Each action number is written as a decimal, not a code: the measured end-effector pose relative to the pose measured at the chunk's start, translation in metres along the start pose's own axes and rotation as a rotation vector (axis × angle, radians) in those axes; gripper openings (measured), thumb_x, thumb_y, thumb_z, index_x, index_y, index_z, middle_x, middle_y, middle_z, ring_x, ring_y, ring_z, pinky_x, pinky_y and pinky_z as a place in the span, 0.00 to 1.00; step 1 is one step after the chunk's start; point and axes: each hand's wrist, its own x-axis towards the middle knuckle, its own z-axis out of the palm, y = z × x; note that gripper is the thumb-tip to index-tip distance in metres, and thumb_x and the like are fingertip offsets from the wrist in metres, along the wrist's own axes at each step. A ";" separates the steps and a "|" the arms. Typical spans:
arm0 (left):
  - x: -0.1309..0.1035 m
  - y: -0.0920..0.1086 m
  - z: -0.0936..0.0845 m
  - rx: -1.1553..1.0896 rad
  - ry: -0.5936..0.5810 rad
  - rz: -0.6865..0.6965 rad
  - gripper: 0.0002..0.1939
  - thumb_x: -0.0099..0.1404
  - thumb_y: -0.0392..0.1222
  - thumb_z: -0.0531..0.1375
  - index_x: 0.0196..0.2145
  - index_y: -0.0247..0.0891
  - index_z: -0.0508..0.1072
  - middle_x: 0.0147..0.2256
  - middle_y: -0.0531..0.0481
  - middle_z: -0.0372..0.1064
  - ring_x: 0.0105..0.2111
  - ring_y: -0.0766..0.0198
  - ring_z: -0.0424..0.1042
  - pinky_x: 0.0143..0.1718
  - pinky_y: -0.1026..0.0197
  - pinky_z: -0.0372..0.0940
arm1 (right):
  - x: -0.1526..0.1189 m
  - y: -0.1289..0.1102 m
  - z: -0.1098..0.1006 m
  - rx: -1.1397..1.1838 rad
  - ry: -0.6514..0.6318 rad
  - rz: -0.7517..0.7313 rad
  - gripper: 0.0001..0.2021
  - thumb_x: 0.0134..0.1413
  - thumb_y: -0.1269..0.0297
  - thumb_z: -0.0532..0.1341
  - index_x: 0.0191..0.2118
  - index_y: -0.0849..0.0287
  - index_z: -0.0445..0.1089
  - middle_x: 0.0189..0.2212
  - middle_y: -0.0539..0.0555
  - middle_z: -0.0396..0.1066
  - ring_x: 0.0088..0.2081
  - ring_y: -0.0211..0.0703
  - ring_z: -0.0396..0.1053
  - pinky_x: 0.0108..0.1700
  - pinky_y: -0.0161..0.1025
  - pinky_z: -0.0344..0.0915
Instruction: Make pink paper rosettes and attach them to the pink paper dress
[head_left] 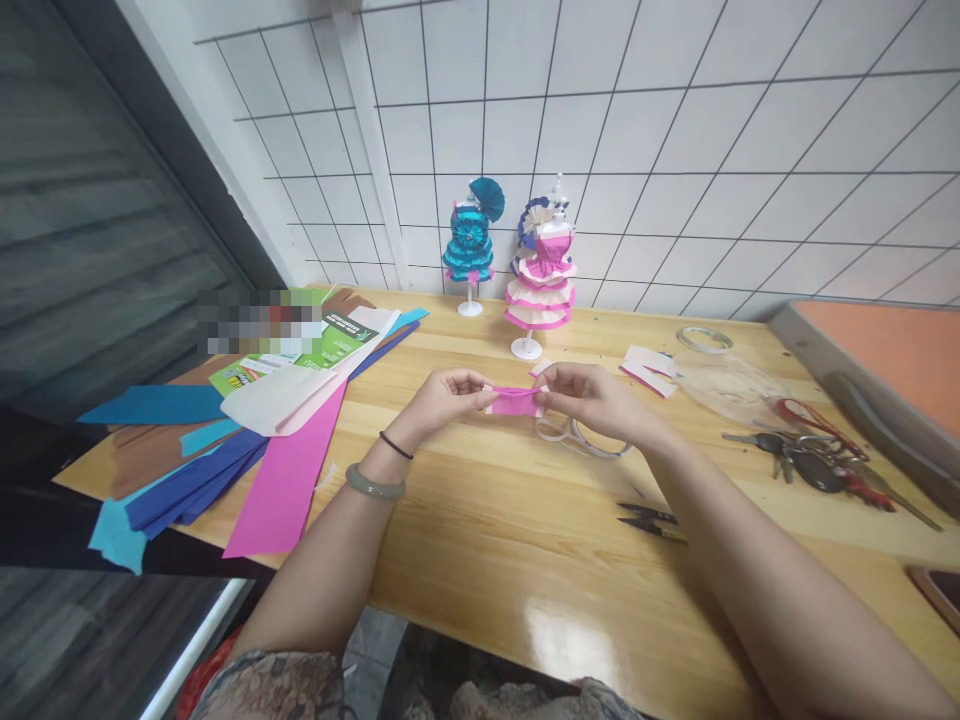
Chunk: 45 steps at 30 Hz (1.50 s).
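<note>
A small folded strip of pink crepe paper (515,403) with pale ends is stretched between my hands above the table. My left hand (455,396) pinches its left end between thumb and fingers. At the right end, my right hand (581,392) pinches it the same way. Just behind and below my right hand lie white-handled scissors (553,430), partly hidden. Nearer to me, under my right forearm, rests a pair of black thread snips (646,522). Beyond my hands a small mannequin in a pink and cream ruffled paper dress (541,285) stands upright.
A teal-dressed mannequin (470,245) stands by the tiled wall. Left are crepe paper sheets, including a long pink one (289,475). Right are cream paper scraps (649,368), a tape roll (704,341), keys (814,465) and an orange-topped box (885,370). A phone (937,590) lies at the right edge.
</note>
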 end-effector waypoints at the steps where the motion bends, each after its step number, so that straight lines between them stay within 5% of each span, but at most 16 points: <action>1: 0.000 0.000 0.000 0.005 -0.004 0.005 0.15 0.49 0.47 0.65 0.30 0.32 0.73 0.26 0.50 0.70 0.28 0.68 0.67 0.32 0.64 0.61 | 0.000 0.000 0.000 -0.022 0.010 0.000 0.09 0.47 0.58 0.60 0.32 0.57 0.68 0.27 0.52 0.73 0.30 0.41 0.69 0.32 0.38 0.64; 9: 0.004 -0.008 -0.004 0.068 0.046 0.000 0.24 0.53 0.49 0.61 0.45 0.33 0.69 0.41 0.41 0.70 0.39 0.61 0.69 0.43 0.58 0.62 | 0.000 0.000 0.002 -0.081 0.047 0.036 0.06 0.45 0.62 0.59 0.30 0.58 0.68 0.25 0.50 0.71 0.26 0.39 0.67 0.28 0.35 0.62; 13: -0.001 -0.001 0.007 0.323 0.106 0.179 0.26 0.53 0.50 0.62 0.48 0.38 0.68 0.48 0.42 0.66 0.48 0.57 0.64 0.50 0.56 0.57 | -0.002 -0.003 0.006 -0.155 0.022 0.038 0.05 0.45 0.63 0.57 0.29 0.57 0.67 0.22 0.49 0.68 0.23 0.38 0.64 0.25 0.34 0.59; 20: -0.005 -0.002 0.029 0.667 -0.047 0.303 0.21 0.52 0.47 0.62 0.44 0.39 0.71 0.41 0.45 0.71 0.43 0.56 0.66 0.48 0.55 0.57 | 0.000 0.002 0.014 -0.359 0.036 -0.079 0.05 0.45 0.66 0.56 0.28 0.58 0.67 0.21 0.49 0.68 0.24 0.38 0.64 0.26 0.34 0.57; 29: -0.006 -0.002 0.028 0.457 -0.033 0.128 0.10 0.56 0.43 0.59 0.36 0.39 0.75 0.34 0.51 0.74 0.34 0.63 0.70 0.35 0.64 0.61 | 0.000 0.004 0.008 -0.350 0.010 -0.081 0.06 0.48 0.63 0.56 0.31 0.56 0.68 0.24 0.49 0.69 0.26 0.39 0.66 0.28 0.35 0.60; 37: -0.004 -0.008 0.030 0.432 -0.023 0.105 0.12 0.54 0.48 0.60 0.33 0.39 0.77 0.33 0.50 0.75 0.33 0.62 0.71 0.35 0.64 0.62 | 0.001 0.004 0.015 -0.403 0.005 -0.219 0.24 0.44 0.58 0.63 0.50 0.52 0.64 0.46 0.56 0.66 0.46 0.48 0.64 0.45 0.44 0.61; 45: -0.005 -0.009 0.030 0.519 -0.020 0.123 0.11 0.55 0.44 0.59 0.33 0.38 0.76 0.30 0.52 0.74 0.31 0.64 0.70 0.31 0.66 0.60 | 0.002 0.002 0.021 -0.436 -0.035 -0.235 0.12 0.52 0.58 0.57 0.40 0.56 0.71 0.31 0.54 0.72 0.32 0.43 0.66 0.33 0.39 0.60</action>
